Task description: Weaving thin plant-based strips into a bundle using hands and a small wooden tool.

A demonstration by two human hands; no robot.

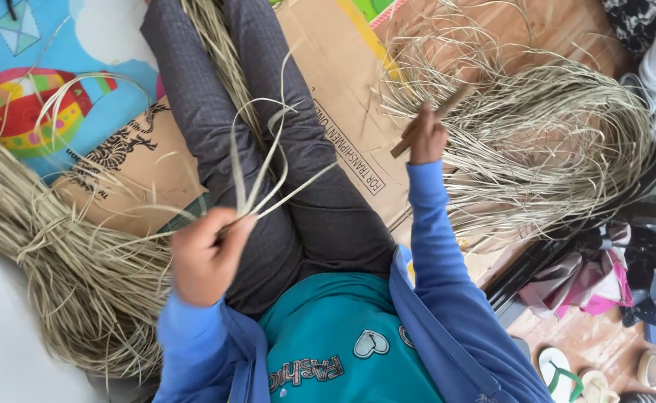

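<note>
— Blue sleeves and a teal top (343,343) fill the bottom of the frame. See them?

— Yes. What does the left hand (207,254) hold?

— Its fingers are pressed together, pinching a few long pale strips (257,168). The strips stick up and fan out over the grey legs (298,149), in the middle of the frame.

— And the right hand (426,138)?

— It is up, right of the middle. Its fingers are wrapped tight around a brown stick (432,119).

— Where is all the straw?

— One big heap (59,254) lies at the lower left, touching the left sleeve. Another heap (544,142) is spread out at the upper right, behind the stick hand.

— What is under the legs?

— Flat brown cardboard (343,67), and a bright play mat (52,75) at the upper left.

— Anything else?

— Sandals (566,373) on the floor, lower right corner.
</note>
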